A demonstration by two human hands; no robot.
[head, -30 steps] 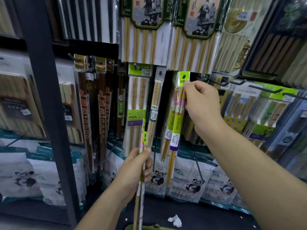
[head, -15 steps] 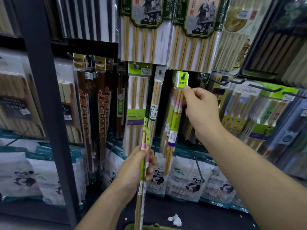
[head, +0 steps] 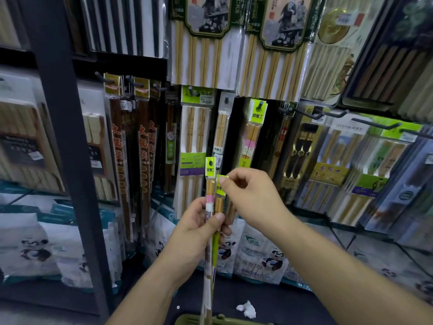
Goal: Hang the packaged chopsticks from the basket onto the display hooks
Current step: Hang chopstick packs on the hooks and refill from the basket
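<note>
My left hand [head: 199,231] grips two upright packs of chopsticks with lime-green header tags. One pack [head: 210,191] stands taller, its tag free. My right hand [head: 250,198] pinches the green tag of the shorter pack [head: 220,184] between thumb and fingertips. Above, a matching pack [head: 254,130] hangs on a display hook [head: 260,104] at mid-shelf. The green basket [head: 187,320] shows only as a rim at the bottom edge.
Many other chopstick packs hang on hooks all around. Bare black hooks [head: 316,114] stick out to the right. A dark shelf post [head: 68,148] stands at left. Panda-printed bags [head: 257,254] line the lower shelf, and a crumpled white scrap [head: 246,308] lies on it.
My right hand let go of the pack it hung on the hook and dropped down to the packs in my left hand, now pinching one tag. My left hand rose slightly.
</note>
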